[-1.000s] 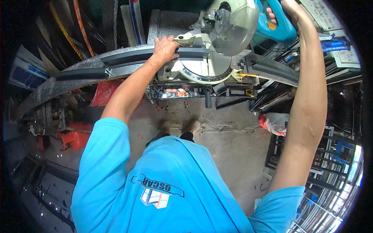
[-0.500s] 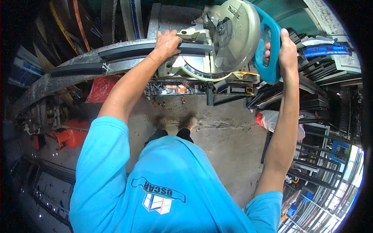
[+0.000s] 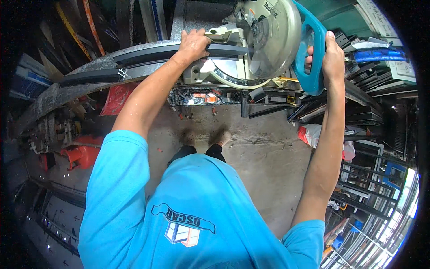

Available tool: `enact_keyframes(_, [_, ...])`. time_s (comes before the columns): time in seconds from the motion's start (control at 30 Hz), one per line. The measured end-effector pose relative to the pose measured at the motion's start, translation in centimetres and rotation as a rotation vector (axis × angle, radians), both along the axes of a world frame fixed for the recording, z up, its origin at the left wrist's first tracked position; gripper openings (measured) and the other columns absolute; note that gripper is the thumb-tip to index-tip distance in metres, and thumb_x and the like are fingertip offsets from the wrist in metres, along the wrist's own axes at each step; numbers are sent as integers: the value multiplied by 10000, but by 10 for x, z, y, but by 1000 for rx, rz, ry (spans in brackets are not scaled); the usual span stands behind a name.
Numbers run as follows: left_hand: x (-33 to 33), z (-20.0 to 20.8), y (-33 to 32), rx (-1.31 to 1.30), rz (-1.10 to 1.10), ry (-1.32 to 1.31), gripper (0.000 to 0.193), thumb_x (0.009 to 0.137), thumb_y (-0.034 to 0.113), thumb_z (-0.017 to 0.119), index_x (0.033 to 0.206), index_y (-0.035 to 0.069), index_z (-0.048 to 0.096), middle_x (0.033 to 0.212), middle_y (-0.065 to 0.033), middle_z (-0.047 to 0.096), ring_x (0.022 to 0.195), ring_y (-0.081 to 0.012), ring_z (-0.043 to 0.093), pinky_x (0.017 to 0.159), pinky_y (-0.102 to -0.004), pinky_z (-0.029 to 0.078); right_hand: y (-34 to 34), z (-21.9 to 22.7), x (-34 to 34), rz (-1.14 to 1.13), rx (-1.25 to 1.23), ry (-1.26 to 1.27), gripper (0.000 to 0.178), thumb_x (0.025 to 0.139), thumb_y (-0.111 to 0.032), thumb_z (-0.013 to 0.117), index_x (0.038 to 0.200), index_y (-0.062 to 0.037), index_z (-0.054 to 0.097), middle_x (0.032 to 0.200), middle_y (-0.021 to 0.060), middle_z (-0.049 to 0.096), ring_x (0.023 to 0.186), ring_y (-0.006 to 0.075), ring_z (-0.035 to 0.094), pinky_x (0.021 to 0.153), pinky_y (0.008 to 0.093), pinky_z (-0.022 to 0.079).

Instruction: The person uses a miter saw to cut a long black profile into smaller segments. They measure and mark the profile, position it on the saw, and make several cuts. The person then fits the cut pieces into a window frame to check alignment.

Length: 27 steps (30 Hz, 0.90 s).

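Note:
A miter saw (image 3: 274, 38) with a round pale guard stands on the workbench at the top of the view. My right hand (image 3: 333, 58) is wrapped round its teal handle (image 3: 310, 49). Across the saw's base lies a long dark metal profile (image 3: 148, 54), its right end close to the guard. My left hand (image 3: 193, 45) grips this profile against the saw's fence, fingers over the far side. A second dark profile (image 3: 92, 77) rests nearer on the bench to the left. The blade's edge is hidden by the guard.
Upright bars and strips (image 3: 80, 36) lean behind the bench. Stacked dark profiles (image 3: 365, 80) fill a rack at the right, beside a white and red bag (image 3: 311, 134). A red plastic object (image 3: 85, 152) sits on the floor at left, and small scraps lie under the bench.
The whole view has shifted slightly. Both hands keep their holds on the profile and the saw handle, and the saw head stays at about the same height.

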<state>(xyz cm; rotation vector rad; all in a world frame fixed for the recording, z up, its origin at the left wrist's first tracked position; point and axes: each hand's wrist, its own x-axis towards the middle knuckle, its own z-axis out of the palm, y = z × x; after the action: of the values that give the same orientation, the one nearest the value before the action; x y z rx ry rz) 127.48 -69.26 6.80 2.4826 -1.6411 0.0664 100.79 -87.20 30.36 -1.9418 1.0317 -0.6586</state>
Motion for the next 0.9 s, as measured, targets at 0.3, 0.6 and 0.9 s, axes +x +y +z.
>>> enact_keyframes(0.3, [-1, 1, 0, -17, 4, 5, 385, 713, 330, 885, 1070, 212, 801, 1146, -64, 623, 1147, -300, 586, 930, -543, 408, -2, -4, -4, 24, 5, -39, 572, 1088, -497, 382, 959, 6, 623, 748, 107, 649, 551, 177, 623, 508, 330, 521])
enact_keyframes(0.6, [-2, 1, 0, -41, 2, 9, 351, 705, 318, 886, 1025, 199, 805, 1116, -67, 634, 1130, -303, 594, 912, -539, 420, 2, -5, -5, 12, -20, -24, 609, 1088, -496, 347, 996, 31, 639, 757, 116, 676, 563, 185, 651, 524, 338, 529])
enact_keyframes(0.9, [-2, 1, -1, -42, 10, -4, 362, 709, 326, 883, 1040, 203, 804, 1123, -69, 639, 1132, -298, 599, 918, -538, 430, 0, -6, -5, 6, -19, -7, 619, 1087, -507, 348, 1010, 35, 638, 764, 118, 680, 567, 182, 653, 525, 334, 532])
